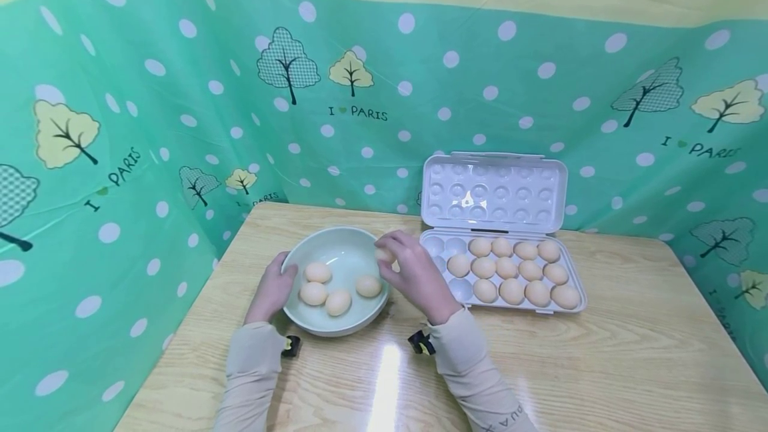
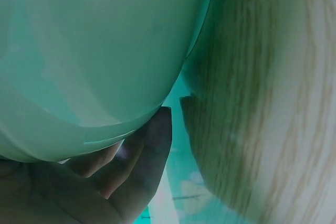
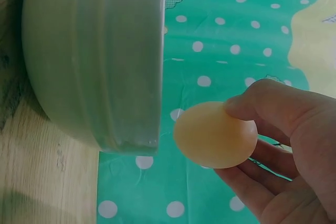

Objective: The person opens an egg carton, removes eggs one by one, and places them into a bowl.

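Observation:
A pale green bowl (image 1: 336,325) stands on the table's left half with several light brown eggs (image 1: 339,302) lying inside. At its left rim my left hand (image 1: 273,289) holds the bowl; in the left wrist view the fingers (image 2: 152,140) lie along the outer wall (image 2: 105,51). Between thumb and fingers, my right hand (image 1: 417,275) pinches an egg (image 3: 212,135) by the bowl's right rim. In the right wrist view that egg is just above rim level, with a gap to the bowl. To the right sits a white egg carton (image 1: 576,265), lid (image 1: 495,195) raised, holding rows of eggs (image 1: 512,292).
Several bare hollows (image 1: 461,289) show at the carton's left end. The wood-grain table (image 1: 648,352) extends right of the carton and in front of the bowl. A green dotted curtain (image 1: 384,132) hangs behind the table and along both sides.

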Demonstrator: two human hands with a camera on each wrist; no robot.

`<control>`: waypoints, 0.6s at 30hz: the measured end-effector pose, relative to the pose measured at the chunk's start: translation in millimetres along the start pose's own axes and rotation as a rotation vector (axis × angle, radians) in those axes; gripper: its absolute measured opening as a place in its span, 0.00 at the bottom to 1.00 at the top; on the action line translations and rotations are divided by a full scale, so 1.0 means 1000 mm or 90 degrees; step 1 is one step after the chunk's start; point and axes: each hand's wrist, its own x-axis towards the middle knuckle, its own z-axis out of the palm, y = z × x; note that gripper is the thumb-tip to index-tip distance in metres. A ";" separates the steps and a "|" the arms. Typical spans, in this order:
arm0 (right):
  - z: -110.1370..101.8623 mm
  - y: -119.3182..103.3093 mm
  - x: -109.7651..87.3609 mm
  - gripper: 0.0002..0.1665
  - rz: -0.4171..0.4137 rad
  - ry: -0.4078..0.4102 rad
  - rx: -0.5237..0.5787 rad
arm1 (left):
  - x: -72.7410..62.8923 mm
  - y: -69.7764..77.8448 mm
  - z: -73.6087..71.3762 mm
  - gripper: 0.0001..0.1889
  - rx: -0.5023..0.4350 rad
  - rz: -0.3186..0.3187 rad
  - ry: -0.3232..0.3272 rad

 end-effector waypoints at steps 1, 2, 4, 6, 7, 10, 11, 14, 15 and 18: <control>0.001 0.000 0.000 0.17 -0.001 -0.004 0.000 | 0.000 0.000 0.000 0.26 0.000 0.001 0.001; 0.001 0.000 0.000 0.17 -0.001 -0.008 0.000 | 0.000 0.000 0.000 0.26 0.000 0.002 0.002; 0.003 -0.001 0.000 0.17 -0.001 -0.018 0.002 | 0.000 0.000 0.000 0.26 0.000 0.002 0.004; 0.005 -0.001 0.000 0.17 -0.001 -0.028 0.000 | 0.000 0.000 0.000 0.26 0.001 0.001 0.005; 0.005 -0.002 0.000 0.17 -0.001 -0.034 -0.002 | 0.000 0.000 0.000 0.26 0.000 0.000 0.006; 0.008 -0.003 0.000 0.17 -0.001 -0.045 -0.003 | 0.000 0.000 0.000 0.26 0.001 -0.002 0.006; 0.009 -0.003 -0.001 0.17 0.000 -0.050 -0.003 | 0.000 0.000 0.000 0.26 0.001 -0.002 0.006; 0.011 -0.003 -0.001 0.17 0.007 -0.061 -0.003 | 0.000 0.000 0.000 0.26 0.000 -0.001 0.006; 0.012 -0.002 -0.001 0.17 0.011 -0.066 -0.003 | 0.000 0.000 0.000 0.26 0.000 -0.001 0.006; 0.015 -0.001 -0.002 0.17 0.014 -0.077 -0.004 | 0.000 0.000 0.000 0.26 -0.002 -0.002 0.005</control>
